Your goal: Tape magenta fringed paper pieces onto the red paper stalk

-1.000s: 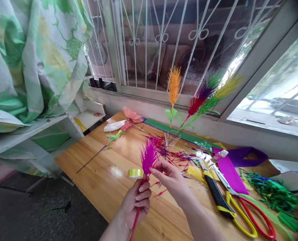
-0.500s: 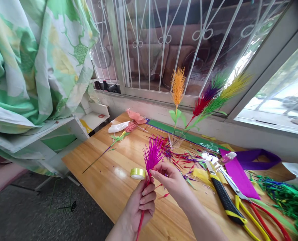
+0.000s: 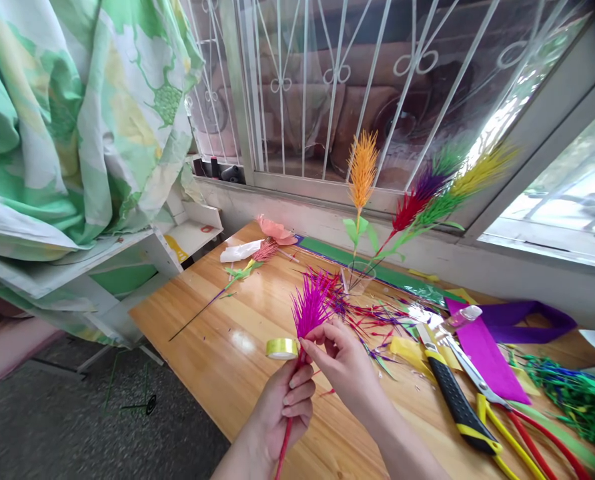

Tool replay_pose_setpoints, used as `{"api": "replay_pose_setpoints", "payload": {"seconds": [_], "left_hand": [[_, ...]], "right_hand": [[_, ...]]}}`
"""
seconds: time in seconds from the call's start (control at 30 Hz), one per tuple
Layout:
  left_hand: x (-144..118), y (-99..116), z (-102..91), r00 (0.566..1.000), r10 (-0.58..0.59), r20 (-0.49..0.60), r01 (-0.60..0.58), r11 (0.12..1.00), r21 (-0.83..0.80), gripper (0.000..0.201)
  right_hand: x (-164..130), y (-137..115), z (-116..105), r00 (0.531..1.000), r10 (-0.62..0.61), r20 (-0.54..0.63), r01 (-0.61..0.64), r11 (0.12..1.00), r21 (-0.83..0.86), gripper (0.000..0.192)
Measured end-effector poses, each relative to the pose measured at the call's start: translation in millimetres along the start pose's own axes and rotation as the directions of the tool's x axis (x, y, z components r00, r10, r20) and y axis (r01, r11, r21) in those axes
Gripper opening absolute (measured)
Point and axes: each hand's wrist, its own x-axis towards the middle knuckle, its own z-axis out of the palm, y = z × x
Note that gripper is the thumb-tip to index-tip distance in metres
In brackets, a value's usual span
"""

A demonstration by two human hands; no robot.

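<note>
Magenta spike flower (image 3: 310, 308): dense head of thin pointed paper strips fanning up and outward, on a red stem (image 3: 283, 448) running down out of the bottom of the picture. Held upright above the near edge of the wooden bench (image 3: 212, 333), just right of the yellow-green tape roll (image 3: 282, 347).

Left hand (image 3: 282, 408): fist wrapped around the stem just under the head, fingers curled over it, grip clamped on the stem, forearm coming up from below.

Right hand (image 3: 345, 363): palm facing left, fingertips (image 3: 311, 339) pinched together at the base of the head, on the lower strips; whether a loose strip sits in the pinch can't be made out.

Behind: loose magenta and purple strips on the bench, a black-handled utility knife (image 3: 452, 393) to the right.
</note>
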Motion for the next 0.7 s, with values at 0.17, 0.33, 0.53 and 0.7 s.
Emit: {"api": "replay_pose_setpoints", "payload": {"seconds": [0.17, 0.33, 0.53, 0.7], "left_hand": [[-1.6, 0.1, 4.8, 0.999, 0.001, -0.042, 0.0, 1.0, 0.02, 0.028], [-3.1, -0.3, 4.6, 0.998, 0.013, -0.065, -0.014, 1.0, -0.008, 0.026], [-4.3, 1.5, 4.3, 1.0, 0.001, -0.029, -0.002, 1.0, -0.015, 0.02], [-5.3, 2.9, 6.2, 1.0, 0.0, -0.031, -0.001, 1.0, -0.015, 0.017]], "right_hand": [[0.5, 0.5, 1.4, 1.0, -0.013, -0.022, 0.013, 1.0, 0.003, 0.012], [-1.4, -1.1, 2.0, 0.999, -0.022, -0.026, 0.021, 0.999, -0.033, 0.011], [-1.0, -1.9, 1.5, 1.0, -0.005, -0.021, 0.005, 1.0, -0.001, 0.013], [2.5, 3.5, -6.7, 0.989, 0.108, 0.098, -0.133, 0.943, 0.306, 0.019]]}}
